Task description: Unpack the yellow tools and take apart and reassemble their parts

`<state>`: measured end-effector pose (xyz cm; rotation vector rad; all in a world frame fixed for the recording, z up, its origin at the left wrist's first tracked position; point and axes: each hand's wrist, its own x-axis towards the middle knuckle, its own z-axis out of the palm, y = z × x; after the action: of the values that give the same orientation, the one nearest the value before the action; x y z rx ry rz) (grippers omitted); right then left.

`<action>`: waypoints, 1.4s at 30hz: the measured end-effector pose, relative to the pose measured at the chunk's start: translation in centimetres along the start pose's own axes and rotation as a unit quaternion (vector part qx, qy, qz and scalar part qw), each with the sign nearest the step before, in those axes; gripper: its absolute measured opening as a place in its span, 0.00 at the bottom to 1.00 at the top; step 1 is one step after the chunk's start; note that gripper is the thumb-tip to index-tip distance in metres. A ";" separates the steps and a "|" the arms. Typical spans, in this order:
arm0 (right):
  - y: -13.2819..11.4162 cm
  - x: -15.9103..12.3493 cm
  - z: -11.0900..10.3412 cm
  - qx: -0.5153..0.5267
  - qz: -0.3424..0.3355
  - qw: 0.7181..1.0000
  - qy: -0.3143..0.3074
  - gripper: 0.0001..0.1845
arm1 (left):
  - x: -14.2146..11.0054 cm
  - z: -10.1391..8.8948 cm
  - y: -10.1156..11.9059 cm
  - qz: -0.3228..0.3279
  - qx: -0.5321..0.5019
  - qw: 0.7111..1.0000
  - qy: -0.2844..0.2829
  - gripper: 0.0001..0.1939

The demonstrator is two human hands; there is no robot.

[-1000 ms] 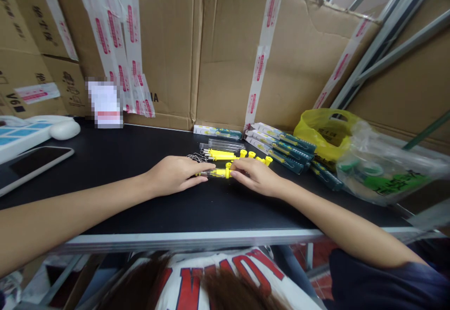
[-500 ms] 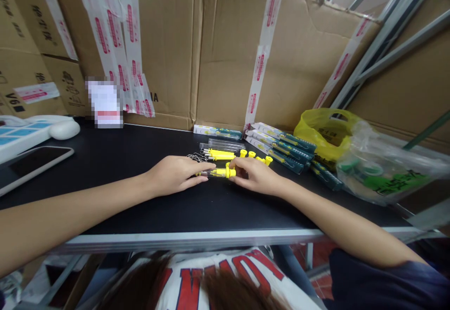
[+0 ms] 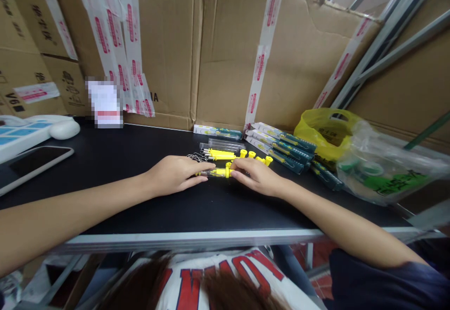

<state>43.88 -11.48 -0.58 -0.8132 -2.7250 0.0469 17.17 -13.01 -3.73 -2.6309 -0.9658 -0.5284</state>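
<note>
My left hand (image 3: 174,175) lies on the black table (image 3: 140,207) with its fingers closed round the left end of a small clear tube with a yellow cap (image 3: 216,173). My right hand (image 3: 258,176) pinches the yellow cap end of the same tube. Just behind the hands lie more yellow-capped tubes (image 3: 220,154), loose yellow caps (image 3: 258,156) and clear empty tubes (image 3: 225,144).
Packaged green-and-white items (image 3: 281,148) are piled at the back right beside a yellow plastic bag (image 3: 323,129) and a clear bag (image 3: 383,169). A phone (image 3: 31,162) and a white device (image 3: 28,132) sit at the left. Taped cardboard boxes (image 3: 218,47) wall the back.
My right fingers shifted slightly on the yellow cap, first drawing it a little right, then pressing back to the left. My left hand stayed still.
</note>
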 end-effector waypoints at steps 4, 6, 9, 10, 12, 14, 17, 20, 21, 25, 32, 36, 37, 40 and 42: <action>0.0 -0.2 0.2 0.030 0.014 0.999 0.006 0.08 | 0.0 0.0 0.0 -0.002 0.000 1.000 -0.001 0.20; 0.1 -0.2 0.4 0.045 0.019 0.999 0.008 0.07 | 0.0 0.0 0.0 0.000 -0.002 1.000 -0.003 0.20; 0.1 -0.2 0.5 0.061 0.022 0.998 0.008 0.08 | 0.0 0.0 0.0 0.004 -0.005 1.000 -0.006 0.20; 0.1 -0.2 0.6 0.065 0.021 0.998 0.007 0.08 | 0.0 0.0 0.0 0.004 -0.005 1.000 -0.006 0.20; -0.1 -0.3 0.5 0.070 0.021 0.997 0.006 0.09 | 0.0 -0.1 0.0 0.004 -0.007 1.000 -0.005 0.20; -0.2 -0.3 0.3 0.071 0.022 0.997 0.007 0.11 | 0.0 -0.1 0.0 0.004 -0.011 1.000 -0.002 0.20; -0.2 -0.3 0.1 0.057 0.026 0.998 0.013 0.12 | 0.0 0.0 0.0 0.005 -0.016 1.000 0.004 0.20; 0.0 -0.1 0.1 0.029 0.021 0.999 0.007 0.12 | 0.0 0.1 0.0 0.004 -0.014 1.000 0.006 0.20; 0.1 0.0 0.1 0.018 0.015 1.000 0.001 0.13 | 0.0 0.1 0.0 0.004 -0.012 1.000 0.006 0.20; 0.3 0.1 0.2 -0.019 -0.001 1.000 -0.012 0.16 | 0.0 0.1 0.0 0.006 -0.008 1.000 -0.001 0.20; -0.1 -0.1 0.1 0.011 0.014 1.000 -0.007 0.11 | 0.0 0.0 0.0 0.004 -0.014 1.000 0.006 0.20; 0.0 -0.2 0.2 0.024 0.015 1.000 -0.004 0.08 | -0.1 0.1 0.0 0.008 -0.010 1.000 0.007 0.20; 0.0 -0.2 0.2 0.026 0.016 1.000 -0.005 0.08 | -0.1 0.1 0.0 0.009 -0.010 1.000 0.006 0.20; 0.1 -0.2 0.4 0.033 0.015 0.999 -0.008 0.07 | -0.1 0.0 0.0 0.012 -0.009 1.000 0.001 0.20; 0.2 -0.2 0.5 0.037 0.014 0.999 -0.005 0.07 | 0.0 0.0 0.0 0.012 -0.011 1.000 0.000 0.20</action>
<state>43.98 -11.45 -1.14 -0.8326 -2.7034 0.1569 17.12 -13.01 -3.74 -2.6581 -0.9322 -0.5373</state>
